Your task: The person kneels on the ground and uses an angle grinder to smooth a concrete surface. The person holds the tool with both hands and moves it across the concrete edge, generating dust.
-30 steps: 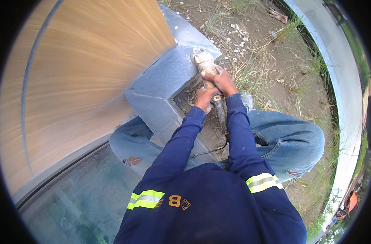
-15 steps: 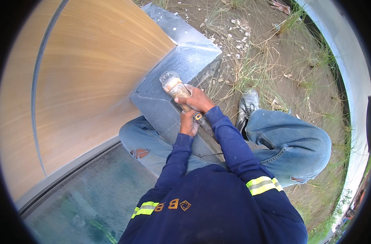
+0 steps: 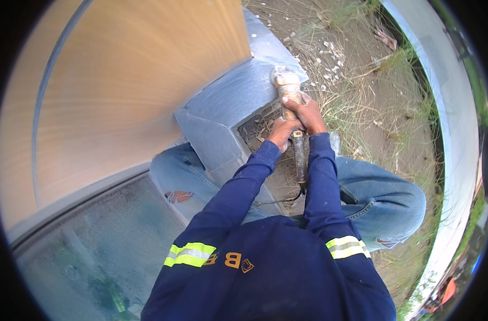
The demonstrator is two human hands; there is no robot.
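Note:
My left hand (image 3: 281, 134) and my right hand (image 3: 309, 113) are both wrapped round the body of a dusty angle grinder (image 3: 300, 160). The right hand grips farther forward, and the left is just behind it on the near side. Tan, worn wrapping covers the front of the tool, and its round head rests at the right end of the grey stone ledge (image 3: 230, 88); the disc itself is hidden. A black cord (image 3: 296, 197) trails from the grinder's rear end toward my lap.
A wood-patterned panel (image 3: 137, 69) rises along the ledge's left side. Dusty glass (image 3: 99, 251) lies lower left. Dry grass, soil and pale chips (image 3: 332, 53) spread on the right, before a curved pale wall (image 3: 452, 107). My bent, jeans-clad legs (image 3: 383, 195) flank the ledge.
Both hands have carried the grinder forward and to the right along the ledge, toward its outer corner. The tool now points more straight ahead, and its rear end and cord show more.

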